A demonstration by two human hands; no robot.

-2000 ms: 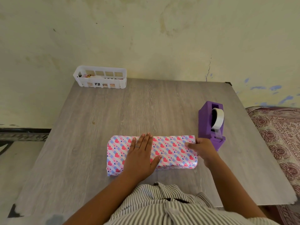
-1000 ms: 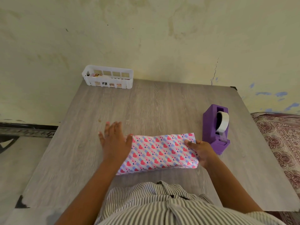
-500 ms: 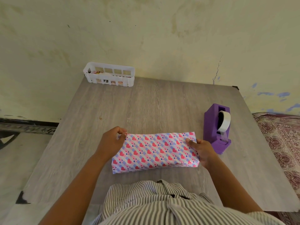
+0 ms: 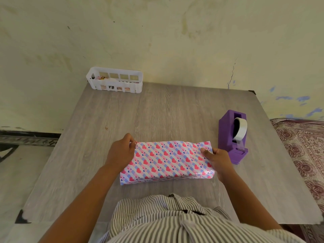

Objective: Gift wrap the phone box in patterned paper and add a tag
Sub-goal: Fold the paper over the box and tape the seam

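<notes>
Between the two hands lies the wrapped phone box [image 4: 166, 160], flat on the grey wood-grain table [image 4: 157, 111] just ahead of the striped shirt [image 4: 175, 218]. The left hand [image 4: 121, 152] pinches the heart-patterned paper at its end, fingers curled; the right hand [image 4: 218, 159] clasps the opposite end, thumb on top. The parcel looks light and stiff inside, its glossy paper probably slippery and easily creased, so the ends seem the safest hold. Just beyond the right hand stands a purple tape dispenser [image 4: 231, 137]. Well beyond the left hand, a white plastic basket [image 4: 114, 80] sits against the stained cream wall [image 4: 157, 41].
</notes>
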